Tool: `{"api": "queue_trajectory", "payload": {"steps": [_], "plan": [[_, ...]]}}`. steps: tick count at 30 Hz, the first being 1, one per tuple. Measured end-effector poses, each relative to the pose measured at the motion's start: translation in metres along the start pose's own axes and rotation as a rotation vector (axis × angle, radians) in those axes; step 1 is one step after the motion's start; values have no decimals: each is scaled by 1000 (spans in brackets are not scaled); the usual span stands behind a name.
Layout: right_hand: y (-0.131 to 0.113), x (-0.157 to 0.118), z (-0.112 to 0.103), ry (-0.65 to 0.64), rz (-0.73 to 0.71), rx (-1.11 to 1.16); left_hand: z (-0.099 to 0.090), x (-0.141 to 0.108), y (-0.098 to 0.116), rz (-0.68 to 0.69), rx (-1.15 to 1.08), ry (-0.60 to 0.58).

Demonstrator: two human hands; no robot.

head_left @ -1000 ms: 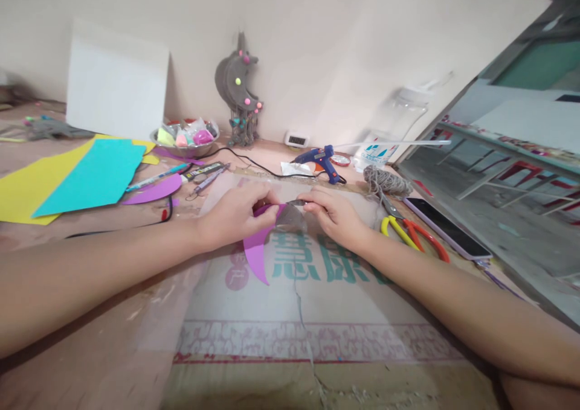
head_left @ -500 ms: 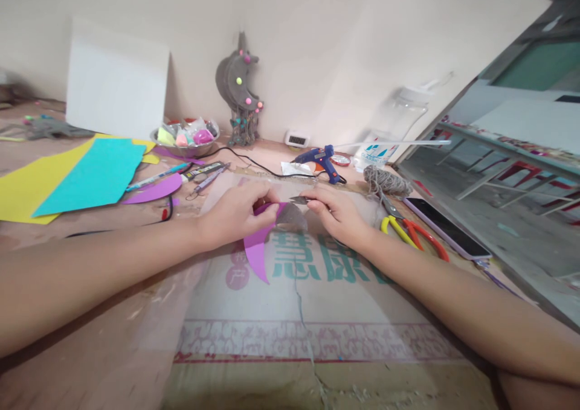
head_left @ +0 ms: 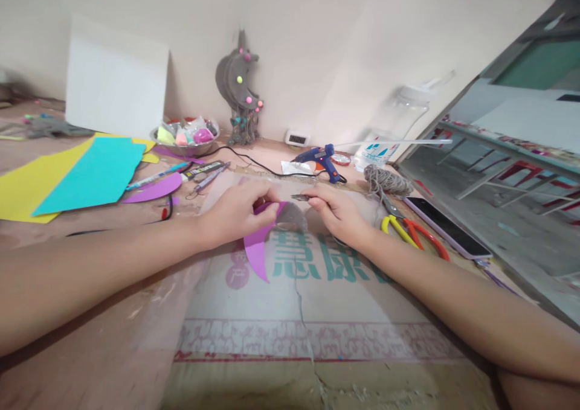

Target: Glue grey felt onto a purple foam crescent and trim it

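My left hand (head_left: 247, 212) pinches the upper end of a curved purple piece (head_left: 257, 250), whose pointed tip hangs down toward me. Just right of its fingers lies a grey rounded piece (head_left: 292, 217), partly hidden. My right hand (head_left: 333, 211) is closed around a small dark metal tool (head_left: 299, 197), its narrow tip pointing left toward my left hand. A gap separates the tool's tip from the purple piece. Both hands are above a printed sheet (head_left: 254, 337) on the table.
Yellow (head_left: 27, 186) and turquoise sheets (head_left: 93, 174) lie left, near a bowl (head_left: 185, 147). A blue glue gun (head_left: 321, 159), bottle (head_left: 389, 132) and grey yarn (head_left: 387, 180) stand behind. Pliers (head_left: 414, 232) and a phone (head_left: 446, 226) lie right. A grey moon ornament (head_left: 238, 84) is at the wall.
The metal tool in my right hand has turned slightly and its tip sits a little higher. My left hand and the purple piece look unchanged.
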State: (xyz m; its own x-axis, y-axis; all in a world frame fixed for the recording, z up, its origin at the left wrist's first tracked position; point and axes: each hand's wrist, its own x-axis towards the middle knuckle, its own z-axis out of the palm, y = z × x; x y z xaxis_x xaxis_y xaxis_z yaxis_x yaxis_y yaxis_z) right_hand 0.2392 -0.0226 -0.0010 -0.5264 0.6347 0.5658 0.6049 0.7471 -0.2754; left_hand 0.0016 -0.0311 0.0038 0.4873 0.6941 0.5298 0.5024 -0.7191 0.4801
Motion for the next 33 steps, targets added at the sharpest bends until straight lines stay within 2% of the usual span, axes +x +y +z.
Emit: {"api": "queue_trajectory", "payload": {"steps": [20,24,28,33], "plan": [[-1,0,-2,-24,-25,-29,0,0,0,-1,-2,-2],[0,1,0,12,50,14,0,1,1,-8,-25,-5],[10,3,5,65,137,-6,-1,6,1,-128,-131,-3],[19,4,9,60,129,-16,-1,15,-10,-284,-347,-13]]}}
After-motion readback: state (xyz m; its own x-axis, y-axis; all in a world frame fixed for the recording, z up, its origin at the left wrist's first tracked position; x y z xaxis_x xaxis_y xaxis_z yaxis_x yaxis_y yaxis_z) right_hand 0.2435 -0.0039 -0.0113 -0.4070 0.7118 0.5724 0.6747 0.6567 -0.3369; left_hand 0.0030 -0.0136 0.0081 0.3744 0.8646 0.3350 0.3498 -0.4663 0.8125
